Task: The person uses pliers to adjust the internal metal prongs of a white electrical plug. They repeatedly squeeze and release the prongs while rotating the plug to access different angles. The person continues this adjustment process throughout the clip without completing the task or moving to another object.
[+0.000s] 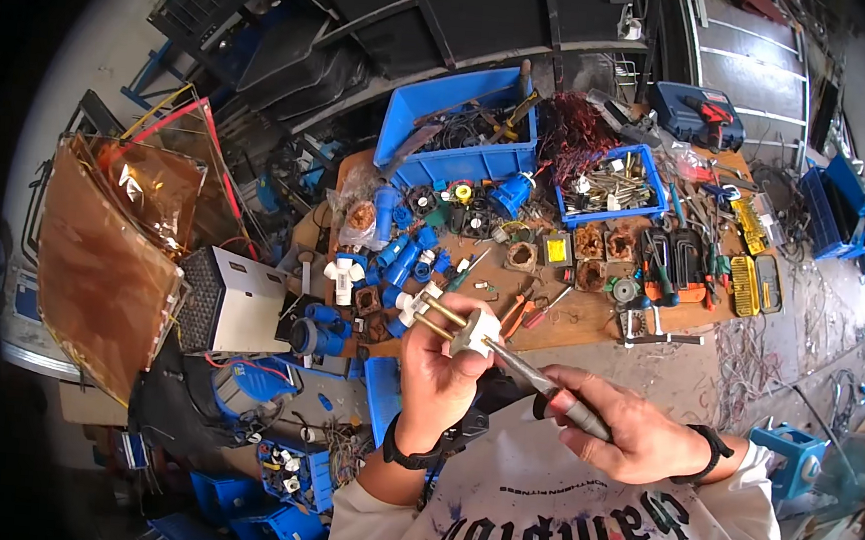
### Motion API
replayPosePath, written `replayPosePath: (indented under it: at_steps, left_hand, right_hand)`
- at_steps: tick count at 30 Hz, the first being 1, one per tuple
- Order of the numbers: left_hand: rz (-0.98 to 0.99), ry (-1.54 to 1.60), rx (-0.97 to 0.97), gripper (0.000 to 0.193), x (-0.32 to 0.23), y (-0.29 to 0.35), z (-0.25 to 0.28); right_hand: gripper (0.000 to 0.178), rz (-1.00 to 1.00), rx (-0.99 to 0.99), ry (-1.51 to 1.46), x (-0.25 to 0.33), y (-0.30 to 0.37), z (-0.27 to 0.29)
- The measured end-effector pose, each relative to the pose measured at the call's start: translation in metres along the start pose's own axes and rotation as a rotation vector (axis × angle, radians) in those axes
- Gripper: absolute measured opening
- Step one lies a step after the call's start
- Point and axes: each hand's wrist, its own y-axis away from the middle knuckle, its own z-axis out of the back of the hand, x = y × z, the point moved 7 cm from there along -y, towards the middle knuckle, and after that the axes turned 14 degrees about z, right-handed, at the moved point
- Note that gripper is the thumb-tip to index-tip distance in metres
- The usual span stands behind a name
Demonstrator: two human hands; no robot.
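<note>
Left fingers pinch the white block between them (right fingers clasp a tool).

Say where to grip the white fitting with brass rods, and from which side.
Likely its white body, from the near left: it's chunky, while the slim brass rods jut far left and the tapered tool occupies the near right.

white fitting, gold rods, grey tool — red-banded, blue bins
</note>
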Motion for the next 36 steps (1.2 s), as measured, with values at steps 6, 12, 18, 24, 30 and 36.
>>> replayPosePath:
  at_steps: [6,12,18,24,30,36]
  left_hand:
    - [-0.158,0.324,0.131,0.062,0.001,-0.003,-0.012]
    - [-0.16,0.43,0.37,0.052,-0.009,0.002,-0.02]
    - [-0.092,0.568,0.459,0.049,-0.008,0.006,-0.014]
    - [-0.09,0.647,0.435,0.047,-0.013,0.01,-0.012]
    - [-0.112,0.644,0.423,0.045,-0.022,0.012,-0.009]
    - [-0.082,0.684,0.452,0.043,-0.024,0.009,-0.01]
  right_hand:
    - [0.051,-0.079,-0.026,-0.018,-0.001,-0.005,-0.003]
    - [0.043,-0.126,0.014,-0.126,-0.01,-0.007,-0.011]
    - [0.04,-0.107,-0.008,-0.067,-0.008,-0.01,-0.009]
    - [0.04,-0.108,-0.106,0.053,0.0,-0.012,-0.009]
    - [0.037,-0.07,-0.064,0.015,0.002,-0.013,-0.01]
    - [0.019,-0.047,0.098,-0.657,0.0,-0.012,-0.024]
